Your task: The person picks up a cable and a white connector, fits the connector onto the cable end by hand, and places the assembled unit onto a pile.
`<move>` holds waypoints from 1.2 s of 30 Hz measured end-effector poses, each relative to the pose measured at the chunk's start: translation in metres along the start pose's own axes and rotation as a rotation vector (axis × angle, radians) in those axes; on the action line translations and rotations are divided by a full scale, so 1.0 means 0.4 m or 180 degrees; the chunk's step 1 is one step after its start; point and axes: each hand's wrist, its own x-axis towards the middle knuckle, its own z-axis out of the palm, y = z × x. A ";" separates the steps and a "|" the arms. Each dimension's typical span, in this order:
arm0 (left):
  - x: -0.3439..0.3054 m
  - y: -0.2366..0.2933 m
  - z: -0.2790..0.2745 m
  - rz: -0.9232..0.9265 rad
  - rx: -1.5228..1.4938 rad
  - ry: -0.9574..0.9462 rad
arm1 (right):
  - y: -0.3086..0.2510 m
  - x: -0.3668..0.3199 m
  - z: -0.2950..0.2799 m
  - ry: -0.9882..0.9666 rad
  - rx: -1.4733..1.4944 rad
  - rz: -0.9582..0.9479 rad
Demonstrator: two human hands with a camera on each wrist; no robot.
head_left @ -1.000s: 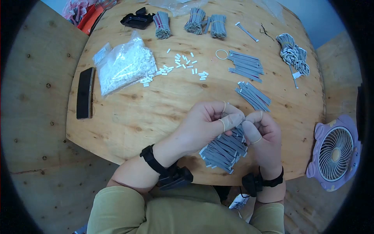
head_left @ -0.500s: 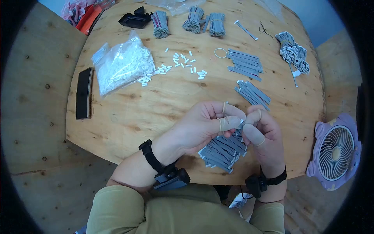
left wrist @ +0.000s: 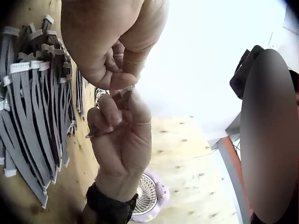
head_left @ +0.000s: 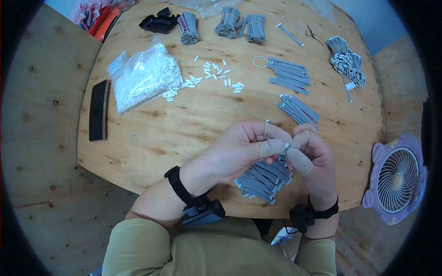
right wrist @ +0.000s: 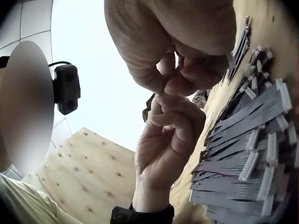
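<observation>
Both hands meet just above a pile of grey ribbon cables (head_left: 262,179) near the front edge of the round plywood table (head_left: 184,124). My left hand (head_left: 276,145) and right hand (head_left: 297,146) each pinch a small white connector piece (head_left: 286,146) between thumb and forefinger, fingertips touching. Thin rubber finger cots cover several fingertips. In the left wrist view the left hand (left wrist: 117,79) is above and the right hand (left wrist: 119,105) below, with the small piece (left wrist: 125,91) between them. In the right wrist view the right hand (right wrist: 175,77) meets the left hand (right wrist: 161,100) beside the cables (right wrist: 247,158).
A clear bag of white connectors (head_left: 142,76) and loose connectors (head_left: 216,73) lie at the back left. A black phone (head_left: 99,109) is at the left edge. More grey cables (head_left: 290,76) (head_left: 298,112) and tied bundles (head_left: 225,23) (head_left: 345,62) lie farther back. A purple fan (head_left: 396,179) stands at the right.
The hands stay together over the cable pile; the fingertips have closed in slightly on the small piece. Nothing else on the table has moved.
</observation>
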 end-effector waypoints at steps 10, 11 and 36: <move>-0.004 0.007 0.009 0.0075 0.0072 -0.0024 | -0.007 0.000 0.013 0.0167 0.0007 -0.0032; -0.004 0.006 0.009 0.0092 0.0078 -0.0029 | -0.007 0.000 0.013 0.0176 0.0007 -0.0035; -0.008 0.001 0.009 0.0403 0.0440 0.0083 | 0.001 0.000 0.007 0.0176 -0.0220 -0.0156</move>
